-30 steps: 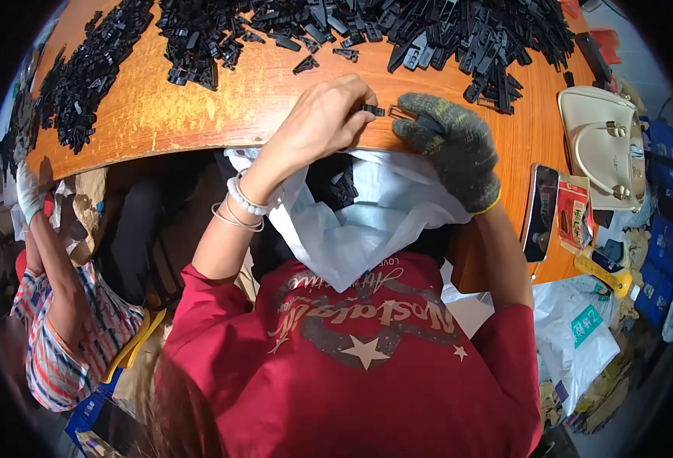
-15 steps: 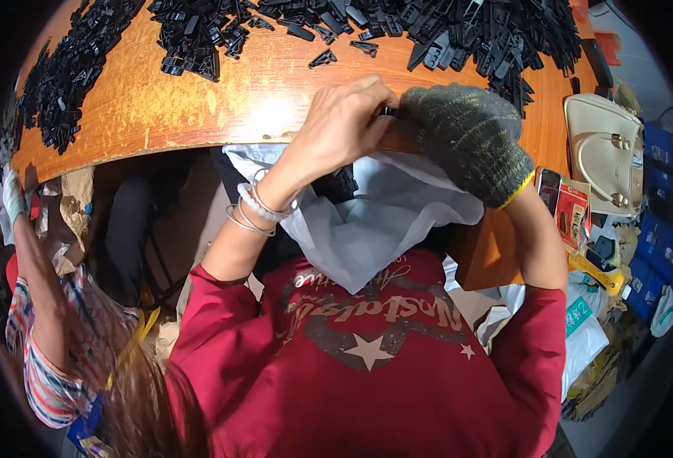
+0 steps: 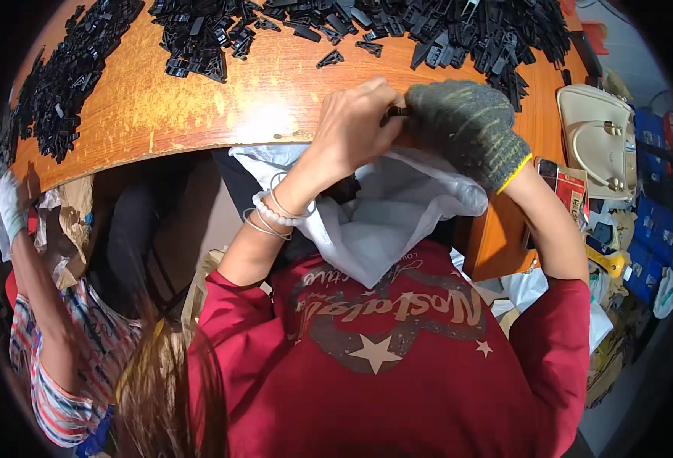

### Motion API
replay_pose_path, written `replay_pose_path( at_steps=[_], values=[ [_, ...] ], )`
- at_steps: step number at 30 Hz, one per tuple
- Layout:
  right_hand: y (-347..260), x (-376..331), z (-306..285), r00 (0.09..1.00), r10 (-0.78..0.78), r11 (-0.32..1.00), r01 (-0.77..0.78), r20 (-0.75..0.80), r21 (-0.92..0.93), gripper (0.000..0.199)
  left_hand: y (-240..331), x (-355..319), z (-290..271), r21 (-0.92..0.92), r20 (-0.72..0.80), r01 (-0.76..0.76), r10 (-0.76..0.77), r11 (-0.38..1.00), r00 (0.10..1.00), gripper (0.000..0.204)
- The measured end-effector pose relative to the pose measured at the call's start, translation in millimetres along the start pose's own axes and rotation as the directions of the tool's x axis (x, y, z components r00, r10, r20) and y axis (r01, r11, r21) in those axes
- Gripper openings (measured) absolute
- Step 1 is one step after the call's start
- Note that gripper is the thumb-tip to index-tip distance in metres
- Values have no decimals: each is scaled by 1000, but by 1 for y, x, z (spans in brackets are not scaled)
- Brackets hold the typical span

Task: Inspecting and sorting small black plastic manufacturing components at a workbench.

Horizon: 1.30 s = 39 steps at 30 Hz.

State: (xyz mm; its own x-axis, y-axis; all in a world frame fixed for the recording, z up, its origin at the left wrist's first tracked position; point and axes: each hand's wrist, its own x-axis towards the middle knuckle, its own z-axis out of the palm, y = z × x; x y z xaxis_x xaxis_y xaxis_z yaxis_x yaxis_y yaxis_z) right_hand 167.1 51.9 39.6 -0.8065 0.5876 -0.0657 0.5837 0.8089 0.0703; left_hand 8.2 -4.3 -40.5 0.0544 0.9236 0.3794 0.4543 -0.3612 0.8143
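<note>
Over the table's front edge, my bare left hand (image 3: 358, 122) pinches a small black plastic clip (image 3: 396, 112), of which only a short end shows. My right hand (image 3: 462, 126), in a dark grey knitted glove with a yellow cuff, is closed at the clip's other end; its fingertips are hidden. Beneath both hands a white plastic bag (image 3: 367, 248) hangs open across my lap, with black pieces (image 3: 342, 189) inside it. Two loose black clips (image 3: 330, 59) lie on the table just beyond my hands.
Heaps of black clips (image 3: 458, 34) cover the far side of the wooden table (image 3: 176, 107), with another pile (image 3: 66, 91) at left. A beige handbag (image 3: 592, 141) and red box (image 3: 571, 189) stand at right. Left, a co-worker's white-gloved hand (image 3: 10, 206) reaches the table.
Both hands stay together at the clip, turned slightly, and more of the clip shows between them. The view has shifted a little.
</note>
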Motion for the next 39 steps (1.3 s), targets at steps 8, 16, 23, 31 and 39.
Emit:
replay_pose_path(
  at_steps=[8, 16, 23, 31, 39],
  values=[
    [-2, -55, 6, 929, 370, 363, -142, -3, 921, 41, 18, -4, -27, -682, 333, 444, -294, 581, 896, 17],
    [-14, -64, 22, 922, 388, 217, -110, 18, 970, 26, 28, -10, -18, -779, 421, 542, -379, 313, 824, 21],
    [-17, -65, 34, 914, 385, 231, 41, -130, 972, 27, 32, -8, -23, -730, 477, 626, -451, 274, 754, 20],
    [-23, -67, 31, 919, 395, 12, -3, -2, 1000, 28, 45, -17, -23, -688, 501, 674, -498, 268, 708, 30],
    [-32, -62, 17, 932, 359, 30, -61, 46, 998, 30, 59, -21, -29, -488, 345, 666, -576, 564, 741, 31]
  ],
)
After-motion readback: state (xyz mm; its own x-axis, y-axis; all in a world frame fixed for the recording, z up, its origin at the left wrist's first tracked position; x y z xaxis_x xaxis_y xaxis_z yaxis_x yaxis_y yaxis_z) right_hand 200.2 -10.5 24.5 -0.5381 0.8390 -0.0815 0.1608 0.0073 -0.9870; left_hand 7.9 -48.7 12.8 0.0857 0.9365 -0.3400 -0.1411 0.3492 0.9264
